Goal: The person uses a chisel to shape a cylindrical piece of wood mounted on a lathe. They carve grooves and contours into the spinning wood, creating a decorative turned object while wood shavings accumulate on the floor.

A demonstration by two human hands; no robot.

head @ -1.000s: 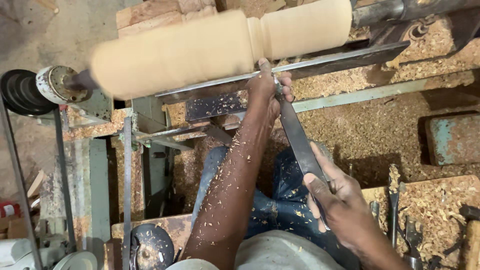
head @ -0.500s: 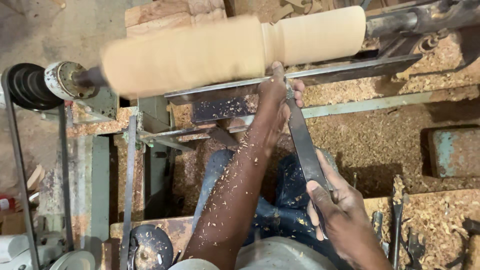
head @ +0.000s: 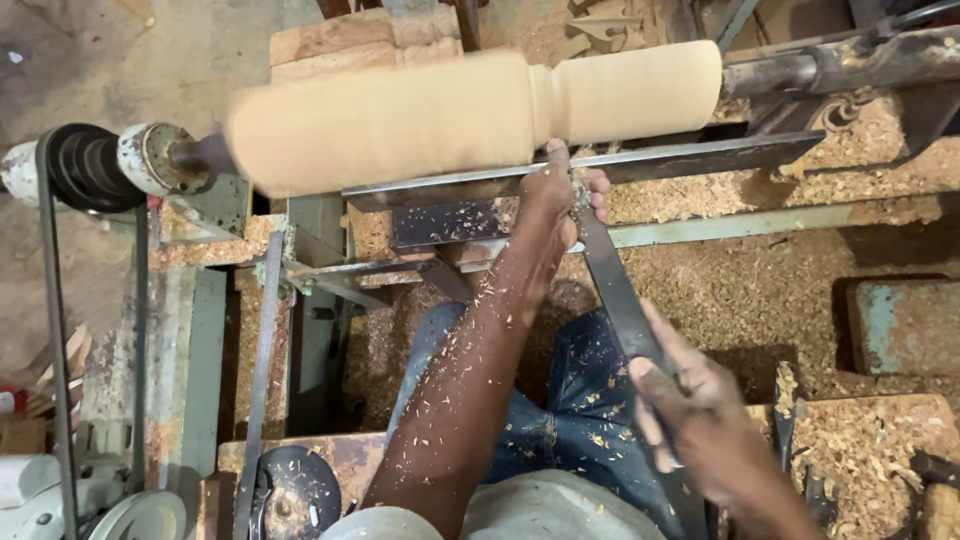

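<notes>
A pale wooden cylinder (head: 450, 112) spins blurred on a lathe, with a narrow groove cut around it right of its middle. Below it runs a long metal tool rest (head: 700, 160). My left hand (head: 565, 190) presses the front end of a long flat steel chisel (head: 615, 290) down onto the rest, just under the groove. My right hand (head: 700, 415) grips the chisel's rear end near my lap. Wood chips speckle my left forearm and blue trousers.
A drive pulley with a belt (head: 85, 170) sits at the lathe's left end, the tailstock (head: 850, 65) at the right. Sawdust covers the lathe bed (head: 760, 270). Wooden blocks (head: 360, 35) lie behind. A round metal disc (head: 295, 490) lies at lower left, hand tools (head: 925, 480) at lower right.
The view has shifted, so lathe and hands sit slightly further right and lower. Both hands keep their grip on the chisel at the groove.
</notes>
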